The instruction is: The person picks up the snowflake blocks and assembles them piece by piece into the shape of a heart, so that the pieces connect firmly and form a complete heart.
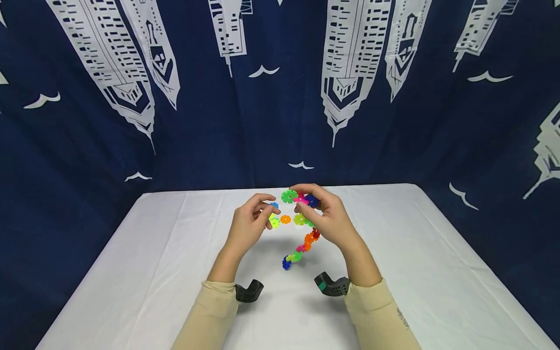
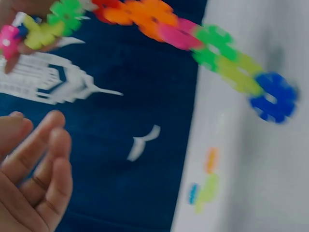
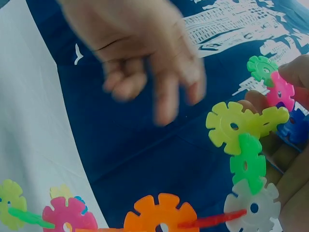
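Note:
My right hand [image 1: 328, 218] pinches one end of a long chain of interlocking notched plastic discs [image 1: 308, 240], near a pink disc [image 3: 280, 91]. A green disc [image 1: 289, 196] forms the tip there, and a dark blue disc [image 3: 293, 126] sits against the fingers. From the hand the chain curves down through white, red, orange, pink and green discs to a blue disc [image 2: 273, 97] at its far end. To the left my left hand [image 1: 248, 224] hovers with fingers loosely bent and nothing held, apart from the chain.
Several loose discs lie on the white-covered table [image 1: 175, 272] beyond the left hand: an orange disc [image 1: 286, 219], a yellow-green disc [image 1: 274, 223] and a blue disc [image 1: 274, 205]. A navy curtain [image 1: 262, 126] with white building prints hangs behind the table's far edge.

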### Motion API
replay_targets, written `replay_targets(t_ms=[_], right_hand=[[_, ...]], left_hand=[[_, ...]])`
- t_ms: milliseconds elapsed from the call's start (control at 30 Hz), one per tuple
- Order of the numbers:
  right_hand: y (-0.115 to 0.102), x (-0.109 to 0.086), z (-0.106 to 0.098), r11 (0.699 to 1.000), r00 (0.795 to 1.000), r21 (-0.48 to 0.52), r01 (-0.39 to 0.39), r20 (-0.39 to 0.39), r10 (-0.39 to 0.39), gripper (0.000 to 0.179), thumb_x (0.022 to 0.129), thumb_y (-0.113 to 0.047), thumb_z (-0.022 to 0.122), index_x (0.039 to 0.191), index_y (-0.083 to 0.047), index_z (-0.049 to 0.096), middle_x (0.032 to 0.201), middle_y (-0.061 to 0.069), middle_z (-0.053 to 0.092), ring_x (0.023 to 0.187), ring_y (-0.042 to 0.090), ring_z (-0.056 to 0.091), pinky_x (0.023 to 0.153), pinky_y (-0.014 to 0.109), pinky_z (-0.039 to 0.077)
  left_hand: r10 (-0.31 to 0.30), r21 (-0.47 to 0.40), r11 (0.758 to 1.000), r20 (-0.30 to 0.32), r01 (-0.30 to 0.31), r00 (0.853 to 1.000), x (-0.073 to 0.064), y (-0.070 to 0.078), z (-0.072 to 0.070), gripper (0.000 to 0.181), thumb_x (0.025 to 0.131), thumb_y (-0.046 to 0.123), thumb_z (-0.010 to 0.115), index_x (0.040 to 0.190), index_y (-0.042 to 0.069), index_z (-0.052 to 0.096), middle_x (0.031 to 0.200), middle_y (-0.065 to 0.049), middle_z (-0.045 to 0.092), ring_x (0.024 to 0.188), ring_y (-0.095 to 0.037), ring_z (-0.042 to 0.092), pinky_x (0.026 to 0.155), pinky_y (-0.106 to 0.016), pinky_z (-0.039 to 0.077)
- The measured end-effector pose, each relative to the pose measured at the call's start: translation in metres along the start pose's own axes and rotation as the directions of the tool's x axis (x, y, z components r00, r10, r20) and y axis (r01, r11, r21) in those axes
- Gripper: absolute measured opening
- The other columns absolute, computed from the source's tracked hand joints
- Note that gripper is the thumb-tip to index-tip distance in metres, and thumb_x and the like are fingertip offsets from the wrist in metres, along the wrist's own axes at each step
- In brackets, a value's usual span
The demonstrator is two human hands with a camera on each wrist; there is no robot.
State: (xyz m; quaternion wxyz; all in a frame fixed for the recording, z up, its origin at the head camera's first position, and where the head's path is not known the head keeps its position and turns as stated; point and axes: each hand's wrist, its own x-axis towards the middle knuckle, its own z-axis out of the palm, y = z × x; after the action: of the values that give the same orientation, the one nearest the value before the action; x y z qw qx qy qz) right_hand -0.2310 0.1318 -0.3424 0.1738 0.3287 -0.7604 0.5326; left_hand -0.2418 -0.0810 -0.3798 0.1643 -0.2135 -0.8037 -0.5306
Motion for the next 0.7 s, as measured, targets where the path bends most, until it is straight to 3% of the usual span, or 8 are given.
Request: replay_targets(t_ms=[133,300,500,700], right_hand=[[0.003,-0.003,0.001,1.0,1.0,0.005,-0.027,0.015,0.027,0.031,0.096,-0.005,0.062,0.126,-0.009,0.064,0.108,0.013,0.068,0.082,0.02,0.069,0.075,0.025,0.058],[0.006,-0.005,-0.002,0.998,0.998,-0.007,-0.058,-0.001,0.058,0.033,0.097,-0.007,0.062,0.13,-0.012,0.062,0.111,0.014,0.066,0.078,0.017,0.07,0.06,0.025,0.056],[0.008,-0.002,-0.007,0.997,0.997,-0.015,-0.074,0.001,0.074,0.034,0.098,-0.009,0.062,0.132,-0.011,0.062,0.112,0.013,0.066,0.075,0.016,0.069,0.047,0.025,0.048],[0.006,-0.002,-0.009,0.993,0.994,-0.039,-0.108,0.0,0.108,0.034,0.098,-0.013,0.063,0.131,-0.016,0.063,0.114,0.01,0.066,0.075,0.015,0.069,0.05,0.026,0.051]], left_hand=[[-0.132,0.108,0.985,0.002,0.131,0.991,-0.003,-0.027,0.009,0.02,0.096,0.014,0.067,0.115,0.016,0.067,0.105,-0.001,0.075,0.09,-0.018,0.068,0.075,-0.029,0.054],[-0.241,0.169,0.958,0.048,0.23,0.969,-0.002,-0.053,0.019,0.039,0.089,0.008,0.073,0.127,0.013,0.063,0.126,-0.009,0.066,0.111,-0.028,0.063,0.091,-0.043,0.053],[-0.332,0.239,0.926,0.138,0.293,0.933,0.009,-0.076,0.031,0.054,0.089,0.01,0.074,0.139,0.013,0.056,0.14,-0.011,0.058,0.126,-0.033,0.058,0.104,-0.048,0.049],[-0.366,0.283,0.908,0.178,0.309,0.913,0.022,-0.089,0.039,0.054,0.086,0.008,0.076,0.137,0.012,0.057,0.14,-0.011,0.061,0.131,-0.032,0.055,0.113,-0.048,0.041]])
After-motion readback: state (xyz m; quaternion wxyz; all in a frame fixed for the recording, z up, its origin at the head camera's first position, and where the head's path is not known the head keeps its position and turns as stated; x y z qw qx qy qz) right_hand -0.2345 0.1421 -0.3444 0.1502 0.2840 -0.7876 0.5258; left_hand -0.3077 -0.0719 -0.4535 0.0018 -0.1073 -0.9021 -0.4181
